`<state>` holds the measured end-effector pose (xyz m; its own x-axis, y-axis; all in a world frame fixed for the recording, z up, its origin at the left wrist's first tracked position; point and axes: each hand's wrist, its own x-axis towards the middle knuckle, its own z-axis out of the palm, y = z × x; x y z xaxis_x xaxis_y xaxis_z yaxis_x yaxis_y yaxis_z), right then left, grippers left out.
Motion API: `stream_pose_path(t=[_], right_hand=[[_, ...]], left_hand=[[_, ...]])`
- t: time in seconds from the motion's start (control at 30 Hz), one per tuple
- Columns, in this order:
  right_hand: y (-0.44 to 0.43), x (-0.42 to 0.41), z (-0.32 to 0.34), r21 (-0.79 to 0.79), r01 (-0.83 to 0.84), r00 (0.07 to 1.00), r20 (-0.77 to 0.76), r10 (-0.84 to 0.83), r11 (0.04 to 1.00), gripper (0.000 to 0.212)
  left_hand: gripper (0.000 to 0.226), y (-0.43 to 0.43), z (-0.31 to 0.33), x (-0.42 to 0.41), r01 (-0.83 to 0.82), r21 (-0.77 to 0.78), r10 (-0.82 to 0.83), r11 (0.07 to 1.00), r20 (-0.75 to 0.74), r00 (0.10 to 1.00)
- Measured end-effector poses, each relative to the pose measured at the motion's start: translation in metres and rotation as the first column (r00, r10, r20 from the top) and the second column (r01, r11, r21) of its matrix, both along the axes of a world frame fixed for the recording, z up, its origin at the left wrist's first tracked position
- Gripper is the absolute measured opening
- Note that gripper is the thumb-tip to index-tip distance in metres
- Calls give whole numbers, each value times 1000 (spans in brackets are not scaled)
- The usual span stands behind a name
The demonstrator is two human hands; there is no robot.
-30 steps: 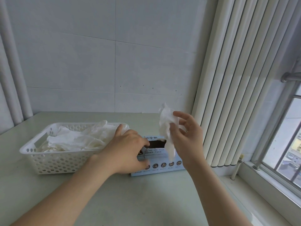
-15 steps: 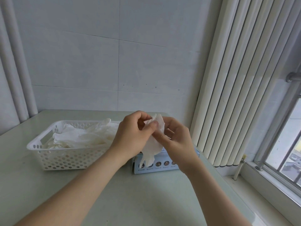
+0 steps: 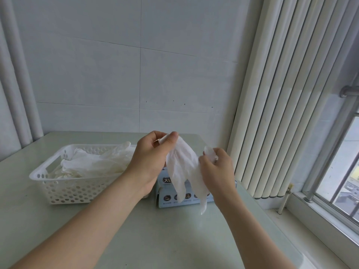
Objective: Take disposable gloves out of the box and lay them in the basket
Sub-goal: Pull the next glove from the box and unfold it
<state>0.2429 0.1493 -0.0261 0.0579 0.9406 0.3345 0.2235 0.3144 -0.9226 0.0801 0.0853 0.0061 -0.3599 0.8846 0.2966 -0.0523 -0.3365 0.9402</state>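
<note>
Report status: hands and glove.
Left hand pinches glove at its top, right hand grips its side. Glove hangs spread above the box, not yet in basket. Path to basket open; other gloves already inside.

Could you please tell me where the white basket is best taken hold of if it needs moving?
Probably by the handle slot in the left end wall of the basket, coming from the left with fingers hooked under the rim. That end stands free, while the right end is crowded by the left hand and the box, and gloves are heaped inside.

Box (image 3: pixel 165 189) top behind glove (image 3: pixel 180 166)
</note>
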Motion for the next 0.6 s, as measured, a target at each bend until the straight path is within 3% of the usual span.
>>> stream_pose_path(t=[0.07, 0.13, 0.23, 0.4, 0.53, 0.6], right_hand=[[-2, 1, 0, 1, -13, 997, 74, 12, 1000, 16], [-6, 0, 2, 26, 5, 992, 123, -8, 1000, 7], [-12, -1, 4, 132, -56, 986, 165, 34, 990, 33], [-17, -3, 10, 182, -357, 930, -24, 367, 916, 71], [-20, -5, 15, 302, -317, 922, -125, 367, 899, 35], [-18, -6, 14, 313, -266, 939, -129, 319, 912, 34]], left_hand=[[32, 0, -1, 2, 24, -9, -24, 1000, -13, 1000], [27, -1, -2, 3, 26, -20, -27, 999, -45, 999], [18, -2, 1, 3, 32, -28, -36, 999, -138, 990], [19, -10, 9, -1, 98, -52, -109, 994, -301, 947], [12, -13, 16, -3, 55, -113, -93, 992, -362, 927], [8, -14, 19, -4, 51, -139, -100, 989, -375, 922]])
